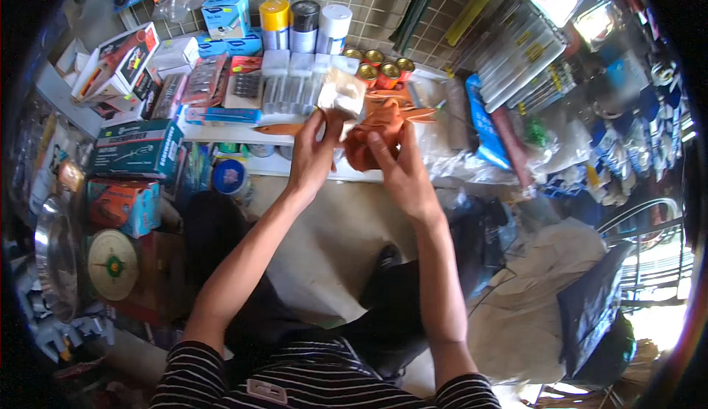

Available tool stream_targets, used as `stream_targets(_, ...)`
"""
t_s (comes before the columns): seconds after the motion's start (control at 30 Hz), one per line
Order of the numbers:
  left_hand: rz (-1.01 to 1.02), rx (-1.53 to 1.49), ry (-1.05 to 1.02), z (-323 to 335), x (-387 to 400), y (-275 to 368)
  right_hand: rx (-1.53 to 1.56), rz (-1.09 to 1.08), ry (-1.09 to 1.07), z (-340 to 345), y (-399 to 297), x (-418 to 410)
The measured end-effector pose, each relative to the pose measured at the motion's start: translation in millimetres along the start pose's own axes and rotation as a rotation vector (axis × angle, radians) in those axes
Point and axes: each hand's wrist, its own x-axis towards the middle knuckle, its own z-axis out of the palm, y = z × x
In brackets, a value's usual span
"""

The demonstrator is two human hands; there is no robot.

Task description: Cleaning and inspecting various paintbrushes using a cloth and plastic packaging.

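Observation:
My left hand [313, 152] grips a pale, cream-topped item [342, 93] that looks like a wide paintbrush; blur hides its details. A crumpled orange-brown cloth [373, 138] is bunched in my right hand [406, 179], thumb on top. Both hands are above the front of a white shelf [215, 132]. Just left of my left hand an orange-brown wooden handle [278, 129] lies on the shelf. More orange handles [420, 114] show behind the cloth. Small red cans with gold lids [388, 71] stand behind my right hand.
Yellow, black and white spray cans [304, 27] line the back by a wire grid [376, 2]. Packaged bits [243, 85] and small clear boxes [287, 96] fill the shelf. Boxes [138, 149] are stacked at left. A blue-lidded tub [230, 176] stands below; bagged goods [531, 138] crowd the right.

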Motion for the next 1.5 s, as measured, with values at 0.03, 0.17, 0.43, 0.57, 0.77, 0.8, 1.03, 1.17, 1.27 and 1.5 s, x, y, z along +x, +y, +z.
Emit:
stream_targets(0.03,-0.047,0.108,-0.100,4,-4,1,-0.008,-0.155,0.050,3,14,2)
stream_targets(0.17,0.157,0.081,-0.138,31,-14,-27,-0.471,-0.134,0.215,19,-7,0)
stream_targets(0.43,0.028,-0.129,-0.493,22,-38,9,-1.033,-0.405,0.747,-23,13,22)
stream_targets(0.57,-0.027,-0.267,-0.430,-4,-24,34,-0.688,-0.086,0.629,-48,30,21)
stream_targets(0.77,-0.179,-0.085,-0.538,2,-15,24,-0.962,-0.744,0.452,-4,-14,6)
stream_targets(0.8,-0.188,-0.120,-0.611,7,-20,32,-1.007,-0.723,0.433,-1,-10,6)
stream_targets(1.03,-0.237,0.035,-0.734,-23,-23,36,-0.686,-0.579,0.282,-15,13,10)
stream_targets(1.17,-0.163,0.035,-0.734,-37,-20,50,-0.294,0.340,0.429,-72,22,19)
stream_targets(1.27,0.046,0.116,-0.452,-42,-7,49,0.135,0.115,0.706,-129,73,29)
stream_targets(1.5,0.372,0.699,-0.427,-67,50,-12,0.294,0.114,0.647,-113,7,15)
